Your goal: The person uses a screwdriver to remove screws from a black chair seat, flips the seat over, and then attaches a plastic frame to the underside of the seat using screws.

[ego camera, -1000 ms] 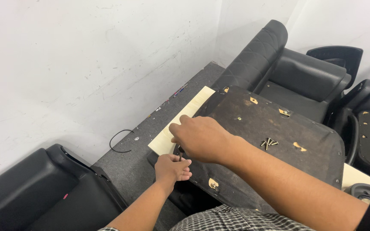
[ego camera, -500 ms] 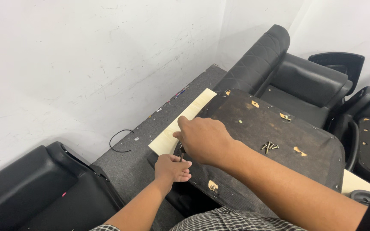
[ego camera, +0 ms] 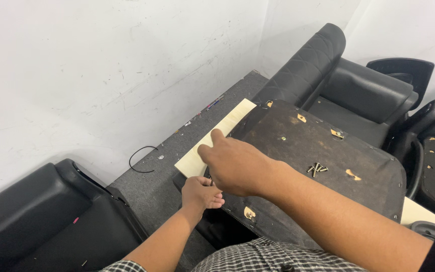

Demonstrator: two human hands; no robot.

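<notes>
**Both hands at the near-left edge of an upturned seat base**

Since the frame half a second ago the view has risen a little: the hands sit slightly lower in the picture, and more of the black quilted chair [ego camera: 323, 65] shows at upper right. The hands themselves have barely shifted.

The right hand [ego camera: 237, 166] lies knuckles-up on the flat, dark brown fabric-covered seat base [ego camera: 323, 151], fingers curled over its near-left edge with the forefinger stretched toward the upper left; what it grips, if anything, cannot be told. The left hand [ego camera: 201, 194] is tucked just under that same edge, fingers closed in a loose fist around something too hidden to name.

The seat base fills the centre and right of the frame, its long axis running from lower left to upper right. A small heap of screws [ego camera: 316, 168] lies on it, right of centre. A pale wooden strip [ego camera: 212, 141] lies beside its left edge, pointing the same way.

All this rests on a grey carpeted platform [ego camera: 167, 166] against a scuffed white wall [ego camera: 101, 65]. A thin black wire loop [ego camera: 141, 160] lies on the carpet.
</notes>
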